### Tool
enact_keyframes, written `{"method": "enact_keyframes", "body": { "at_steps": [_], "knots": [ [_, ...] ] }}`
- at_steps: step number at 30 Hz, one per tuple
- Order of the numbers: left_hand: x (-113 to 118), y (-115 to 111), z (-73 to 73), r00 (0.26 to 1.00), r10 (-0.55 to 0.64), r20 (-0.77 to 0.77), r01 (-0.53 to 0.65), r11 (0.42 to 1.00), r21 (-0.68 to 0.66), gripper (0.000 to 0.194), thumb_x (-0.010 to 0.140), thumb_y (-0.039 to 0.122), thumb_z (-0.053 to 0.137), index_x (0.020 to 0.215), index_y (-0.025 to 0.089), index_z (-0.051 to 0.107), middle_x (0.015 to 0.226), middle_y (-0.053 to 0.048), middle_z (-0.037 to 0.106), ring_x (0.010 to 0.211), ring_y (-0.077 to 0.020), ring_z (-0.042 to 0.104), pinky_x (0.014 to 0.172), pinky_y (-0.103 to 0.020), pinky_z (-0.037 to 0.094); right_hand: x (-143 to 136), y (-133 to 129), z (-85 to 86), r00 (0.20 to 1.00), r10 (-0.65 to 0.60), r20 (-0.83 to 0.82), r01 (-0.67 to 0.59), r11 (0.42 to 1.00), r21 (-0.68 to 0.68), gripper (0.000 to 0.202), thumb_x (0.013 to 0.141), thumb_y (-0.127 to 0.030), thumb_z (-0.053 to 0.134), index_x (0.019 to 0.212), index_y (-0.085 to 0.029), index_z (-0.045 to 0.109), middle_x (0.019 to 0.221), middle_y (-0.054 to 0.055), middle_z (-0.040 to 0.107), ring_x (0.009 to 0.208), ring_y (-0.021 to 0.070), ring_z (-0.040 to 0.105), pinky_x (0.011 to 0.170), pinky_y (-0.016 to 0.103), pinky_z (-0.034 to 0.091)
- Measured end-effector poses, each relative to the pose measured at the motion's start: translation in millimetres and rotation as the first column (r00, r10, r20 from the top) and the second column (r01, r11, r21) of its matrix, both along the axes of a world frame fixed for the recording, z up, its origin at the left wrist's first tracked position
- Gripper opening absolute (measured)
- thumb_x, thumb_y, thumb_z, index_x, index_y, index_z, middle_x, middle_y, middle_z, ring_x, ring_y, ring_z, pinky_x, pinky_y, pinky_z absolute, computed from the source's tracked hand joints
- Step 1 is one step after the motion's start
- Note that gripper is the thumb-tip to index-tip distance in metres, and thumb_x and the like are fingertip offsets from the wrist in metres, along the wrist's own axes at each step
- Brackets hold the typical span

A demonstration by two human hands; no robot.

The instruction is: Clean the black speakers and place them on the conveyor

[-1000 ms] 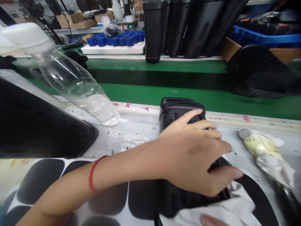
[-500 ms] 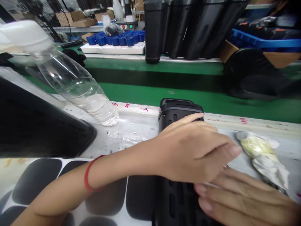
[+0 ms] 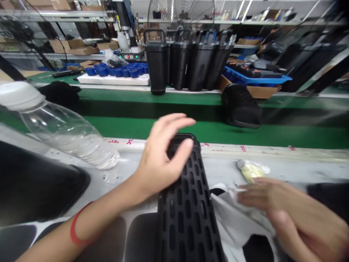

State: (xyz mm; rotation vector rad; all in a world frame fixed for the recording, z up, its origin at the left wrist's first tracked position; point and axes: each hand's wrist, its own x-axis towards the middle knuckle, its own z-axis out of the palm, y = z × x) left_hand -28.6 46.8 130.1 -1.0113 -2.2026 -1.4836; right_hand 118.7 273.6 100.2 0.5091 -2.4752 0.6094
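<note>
I see the left hand [image 3: 165, 160] now spread, ungripping, at the case's [image 3: 188, 214] far end on the bench [image 3: 218, 168]; the right hand [image 3: 294, 211], blurred, has shifted to the cloth [image 3: 230, 214], grip unclear, baring the slots.

Factory workshop — long green belt [image 3: 122, 127], laden shelves [image 3: 54, 14], blue cups [image 3: 118, 72] in rows

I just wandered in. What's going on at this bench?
A person is handling a long black slotted case bare-handed. Their left hand is at its far end, thumb apart from the fingers. Their right hand, blurred, is by a crumpled white cloth beside the case; I can't tell whether it grips it. A clear bottle is off to the left.
</note>
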Motion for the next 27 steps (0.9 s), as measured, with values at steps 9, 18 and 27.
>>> {"method": "enact_keyframes", "body": {
  "at_steps": [9,18,27],
  "knots": [
    [-29,11,-46.8,0.587,-0.086,0.805,-0.240,0.931,0.274,0.053,0.076,0.060,0.069,0.102,0.014,0.070,0.114,-0.013,0.072,0.105,-0.0304,0.067,0.093,-0.040,0.053,-7,-20,-42.0,0.945,-0.025,0.327,0.111,0.962,-0.249,0.045,0.110,-0.040,0.042,0.154,-0.043,0.036,0.149,-0.008,0.049,0.137,0.0150,0.049,0.110,0.036,0.050],
    [-5,11,-11.4,0.643,-0.148,0.752,-0.299,0.855,0.424,0.055,0.074,0.052,0.077,0.118,0.021,0.066,0.081,0.003,0.063,0.070,-0.0100,0.059,0.065,-0.018,0.049,-10,-45,-64.8,0.800,0.317,0.510,-0.033,0.871,-0.490,0.072,0.105,-0.068,0.017,0.164,-0.028,0.013,0.163,0.006,0.027,0.148,0.0264,0.032,0.119,0.043,0.038],
    [55,-10,47.1,0.913,-0.211,0.348,-0.028,0.821,0.571,0.057,0.073,0.059,0.080,0.125,0.036,0.068,0.074,0.003,0.052,0.077,-0.0132,0.055,0.075,-0.022,0.049,-69,-59,-68.5,0.957,0.151,0.247,-0.088,0.964,-0.250,0.039,0.102,-0.044,0.062,0.130,-0.018,0.059,0.126,0.011,0.059,0.107,0.0238,0.063,0.089,0.042,0.059]
  ]
}}
